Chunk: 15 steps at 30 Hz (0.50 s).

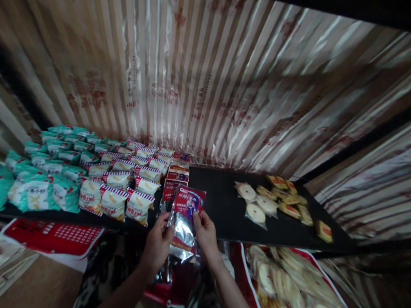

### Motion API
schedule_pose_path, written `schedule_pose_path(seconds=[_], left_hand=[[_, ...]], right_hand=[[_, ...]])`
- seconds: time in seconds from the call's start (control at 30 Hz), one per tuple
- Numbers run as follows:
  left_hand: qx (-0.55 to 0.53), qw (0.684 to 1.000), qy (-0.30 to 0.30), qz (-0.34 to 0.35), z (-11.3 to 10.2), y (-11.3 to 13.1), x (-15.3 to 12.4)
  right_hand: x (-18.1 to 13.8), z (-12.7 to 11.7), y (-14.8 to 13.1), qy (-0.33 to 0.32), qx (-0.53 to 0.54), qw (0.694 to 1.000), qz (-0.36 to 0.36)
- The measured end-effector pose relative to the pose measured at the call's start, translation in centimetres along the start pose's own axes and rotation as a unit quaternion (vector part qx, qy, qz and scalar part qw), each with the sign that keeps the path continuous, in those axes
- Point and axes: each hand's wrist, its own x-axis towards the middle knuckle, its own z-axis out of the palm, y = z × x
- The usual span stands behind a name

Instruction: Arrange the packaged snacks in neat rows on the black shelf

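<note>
One dark-red packet: we grasp it by its sides, left hand and right hand, at the black shelf's front edge. Left of it: white snack bags, teal bags.

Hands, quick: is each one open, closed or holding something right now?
Left hand: closed, holding the red packet by its left edge.
Right hand: closed, holding the same packet by its right edge.

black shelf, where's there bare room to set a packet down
The widest bare patch is the middle of the black shelf, between the red packets and the pale discs. A narrower strip runs in front of the discs. The left is crowded with teal bags and white bags.
</note>
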Motion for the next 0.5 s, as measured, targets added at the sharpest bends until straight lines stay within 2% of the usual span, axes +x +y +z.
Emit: schedule_pose_path(seconds=[0.1,0.2,0.37,0.5], left_hand=[[0.070,0.994,0.047,0.076,1.2,1.5,1.6],[0.173,0.967,0.085,0.169,2.2,2.9,2.6],[0.327,0.900,0.058,0.283,2.6,3.1,4.5],[0.366,0.878,0.030,0.306,2.8,1.8,7.1]], right_hand=[[3.4,0.8,-0.7,0.003,0.006,1.000,-0.005],[7.0,1.4,-1.5,0.005,-0.010,1.000,-0.028],[12.4,2.2,-1.9,0.028,-0.062,0.997,-0.041],[15.4,2.7,-1.7,0.053,-0.157,0.984,-0.070]])
